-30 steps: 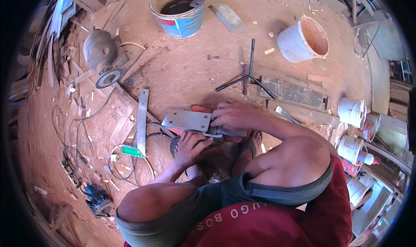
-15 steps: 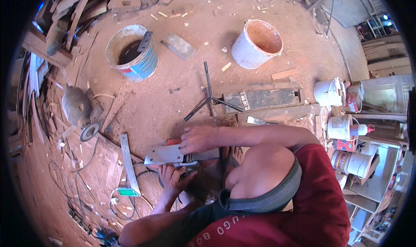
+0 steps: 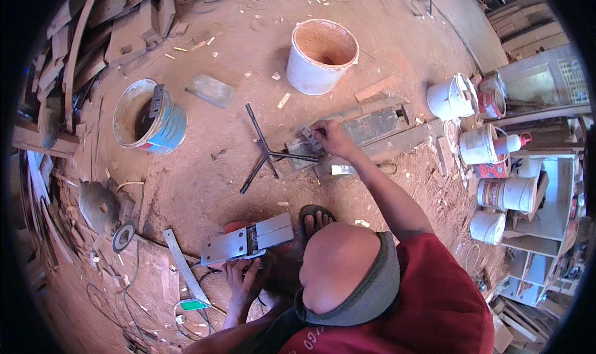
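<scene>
My left hand (image 3: 242, 276) grips the near side of an upturned red-bodied tool with steel sole plates (image 3: 273, 228), one plate showing several holes and a hinged-looking gap between them. My right hand (image 3: 330, 136) reaches out ahead, fingers closed on a small grey metal piece (image 3: 308, 135) at the left end of a long, dark, worn block (image 3: 375, 127) lying on boards. Just left of that block is a three-armed black wrench (image 3: 266, 155). A chisel-like blade (image 3: 344, 169) lies below it. A steel square with a green handle (image 3: 192, 304) lies left of my left hand.
A blue-banded bucket of dark liquid (image 3: 143, 121) and a white bucket (image 3: 320, 65) stand ahead. An angle grinder (image 3: 99, 208) with cords lies at left. Scrap wood (image 3: 136, 34) is piled upper left; several white pails (image 3: 487, 226) line the right, beside cabinets (image 3: 540, 261).
My right hand has left the steel-plated tool and reached forward and right to the small piece by the dark block. My left hand stays at the tool. The view has also swung rightward.
</scene>
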Demonstrator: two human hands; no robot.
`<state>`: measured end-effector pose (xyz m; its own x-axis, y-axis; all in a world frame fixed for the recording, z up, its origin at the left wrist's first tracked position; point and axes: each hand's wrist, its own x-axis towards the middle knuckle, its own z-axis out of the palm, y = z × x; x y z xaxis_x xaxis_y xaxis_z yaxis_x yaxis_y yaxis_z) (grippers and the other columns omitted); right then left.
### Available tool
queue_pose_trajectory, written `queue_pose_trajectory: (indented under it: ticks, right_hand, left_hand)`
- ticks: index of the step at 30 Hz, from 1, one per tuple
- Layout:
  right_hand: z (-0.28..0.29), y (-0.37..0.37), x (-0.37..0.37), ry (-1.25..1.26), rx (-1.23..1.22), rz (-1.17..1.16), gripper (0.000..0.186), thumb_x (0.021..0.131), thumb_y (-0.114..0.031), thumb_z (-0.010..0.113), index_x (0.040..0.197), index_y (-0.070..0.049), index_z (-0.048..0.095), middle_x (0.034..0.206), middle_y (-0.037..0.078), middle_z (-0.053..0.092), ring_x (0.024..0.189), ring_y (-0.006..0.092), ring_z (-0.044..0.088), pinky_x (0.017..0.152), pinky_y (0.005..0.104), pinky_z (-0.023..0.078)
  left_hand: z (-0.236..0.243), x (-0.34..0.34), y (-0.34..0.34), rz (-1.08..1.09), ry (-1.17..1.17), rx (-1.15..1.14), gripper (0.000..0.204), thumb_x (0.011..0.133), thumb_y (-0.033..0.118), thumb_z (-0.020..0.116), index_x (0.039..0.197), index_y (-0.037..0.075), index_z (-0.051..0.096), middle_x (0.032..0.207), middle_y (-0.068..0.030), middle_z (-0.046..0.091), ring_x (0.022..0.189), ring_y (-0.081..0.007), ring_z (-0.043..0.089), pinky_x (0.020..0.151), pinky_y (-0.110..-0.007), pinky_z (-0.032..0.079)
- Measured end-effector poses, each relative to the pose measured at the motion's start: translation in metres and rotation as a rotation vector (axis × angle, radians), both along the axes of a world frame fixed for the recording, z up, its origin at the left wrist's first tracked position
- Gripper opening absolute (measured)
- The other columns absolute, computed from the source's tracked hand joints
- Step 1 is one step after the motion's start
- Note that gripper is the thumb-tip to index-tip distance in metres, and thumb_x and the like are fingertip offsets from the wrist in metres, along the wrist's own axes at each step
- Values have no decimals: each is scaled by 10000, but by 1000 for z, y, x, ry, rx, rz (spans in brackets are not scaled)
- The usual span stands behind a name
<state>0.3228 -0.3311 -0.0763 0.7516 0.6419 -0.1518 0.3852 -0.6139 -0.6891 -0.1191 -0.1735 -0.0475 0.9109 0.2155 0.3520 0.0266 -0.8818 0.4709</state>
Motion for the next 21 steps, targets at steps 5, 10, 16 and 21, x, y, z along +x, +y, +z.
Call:
queue_pose_trajectory:
  ticks: [5,10,16,21]
  right_hand:
    - [-8,-5,26,-12,-194,143,242,874,-160,650,1075,-71,752,982,193,732,933,368,707,852,444,553]
    - [3,20,9,-21,-178,187,258,854,-199,693,1091,-121,760,1052,147,736,966,350,700,861,446,550]
    - [45,3,12,-271,-176,31,285,965,-213,667,824,36,669,689,136,634,630,197,588,623,359,490]
    - [48,37,0,-200,66,98,193,1031,-201,565,1018,-14,608,753,90,504,688,140,492,643,317,443]
  left_hand:
    - [1,7,-3,66,67,53,685,719,348,886,1290,139,569,1296,-142,519,1204,-344,528,992,-552,398]
    - [10,-16,18,111,127,2,845,712,541,849,1370,126,518,1419,-170,483,1322,-379,467,1077,-598,330]
    - [17,-67,24,436,149,-21,776,798,467,781,1425,118,485,1415,-176,497,1334,-368,464,1096,-538,334]
    - [-34,-141,27,912,390,25,687,828,261,750,1437,107,469,1306,-161,554,1217,-346,517,1038,-481,385]
